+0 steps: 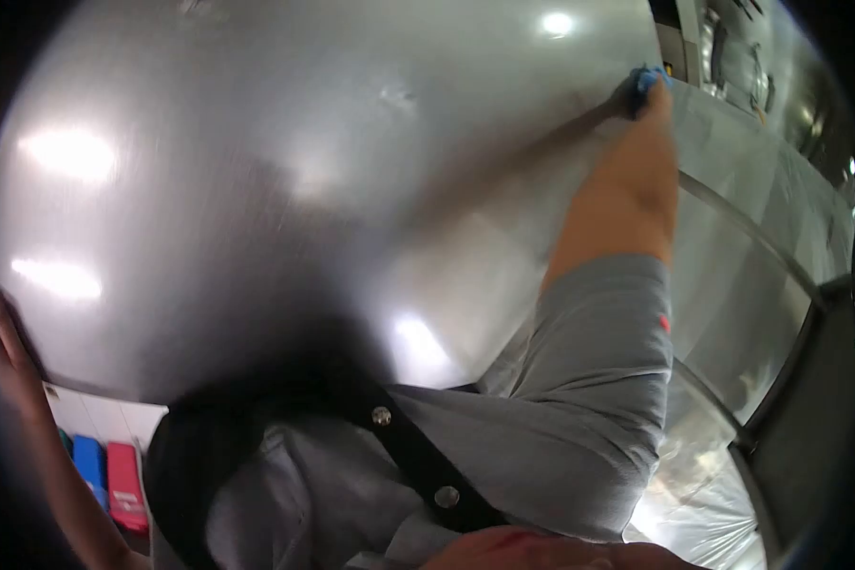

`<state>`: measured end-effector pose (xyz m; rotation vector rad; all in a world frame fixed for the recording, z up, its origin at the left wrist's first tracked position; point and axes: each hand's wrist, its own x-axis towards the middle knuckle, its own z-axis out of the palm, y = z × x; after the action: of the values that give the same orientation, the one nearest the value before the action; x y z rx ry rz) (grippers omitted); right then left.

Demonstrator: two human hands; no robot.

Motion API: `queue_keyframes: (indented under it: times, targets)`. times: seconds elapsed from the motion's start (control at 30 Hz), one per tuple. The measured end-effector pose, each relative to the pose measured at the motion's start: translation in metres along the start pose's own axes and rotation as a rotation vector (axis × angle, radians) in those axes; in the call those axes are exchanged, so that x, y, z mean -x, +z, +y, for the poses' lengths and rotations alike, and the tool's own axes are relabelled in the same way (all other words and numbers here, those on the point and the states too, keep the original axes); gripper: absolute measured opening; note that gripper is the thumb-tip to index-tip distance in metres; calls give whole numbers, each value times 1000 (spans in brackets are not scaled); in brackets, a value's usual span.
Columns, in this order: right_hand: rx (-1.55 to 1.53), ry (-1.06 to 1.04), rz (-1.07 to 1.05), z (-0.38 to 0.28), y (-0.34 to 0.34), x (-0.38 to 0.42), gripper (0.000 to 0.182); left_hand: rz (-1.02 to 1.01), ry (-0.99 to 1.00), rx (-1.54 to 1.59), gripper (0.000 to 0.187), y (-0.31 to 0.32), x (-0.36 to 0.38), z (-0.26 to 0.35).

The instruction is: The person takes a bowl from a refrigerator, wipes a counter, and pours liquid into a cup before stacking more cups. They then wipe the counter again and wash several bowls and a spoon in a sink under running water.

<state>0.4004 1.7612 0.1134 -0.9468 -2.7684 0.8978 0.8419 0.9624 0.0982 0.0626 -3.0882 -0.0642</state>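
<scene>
A broad, shiny stainless steel table (256, 142) spreads out in front of me. My right arm is stretched far across it, and my right hand (654, 95) is closed on a crumpled blue cloth (647, 78) against the steel near the far right edge. The cloth is small in view, and the fingers are partly hidden by it. At the left border, my left hand (11, 337) rests on the table's edge with its visible fingers stretched out and nothing in them. The dark rim of the picture cuts off part of that hand.
Red bin (125, 484) and blue bin (89, 465) stand below the table at lower left. To the right is a metal rail (760, 237) beside clear sheeting. Metal equipment (731, 66) stands at the upper right. Lamp reflections glare on the steel.
</scene>
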Motion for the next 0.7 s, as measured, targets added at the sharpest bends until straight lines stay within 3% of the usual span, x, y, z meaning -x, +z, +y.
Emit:
queue_keyframes:
  times: [0.27, 0.37, 0.43, 0.53, 0.6, 0.67, 0.7]
  targets:
    - [449, -499, 224, -48, 19, -72, 62, -4, -22, -12, 38, -3, -4, 8]
    - [149, -572, -52, -85, 49, -66, 63, -5, -35, -3, 38, -2, -4, 10]
    - [101, -710, -114, -116, 82, 13, 57, -2, -26, 2, 38, 0, -7, 9]
    - [190, -1039, -350, -147, 126, 90, 68, 8, -30, 10, 38, -1, -6, 13]
    - [121, -1206, -372, -170, 134, 268, 60, 20, -30, 19, 38, 1, -6, 11]
    - [-39, -1667, -407, -143, 150, 331, 67, 30, -37, 25, 38, -3, -6, 12]
    - [143, -1619, -476, -133, 126, 373, 58, 34, -37, 30, 38, -3, -7, 12]
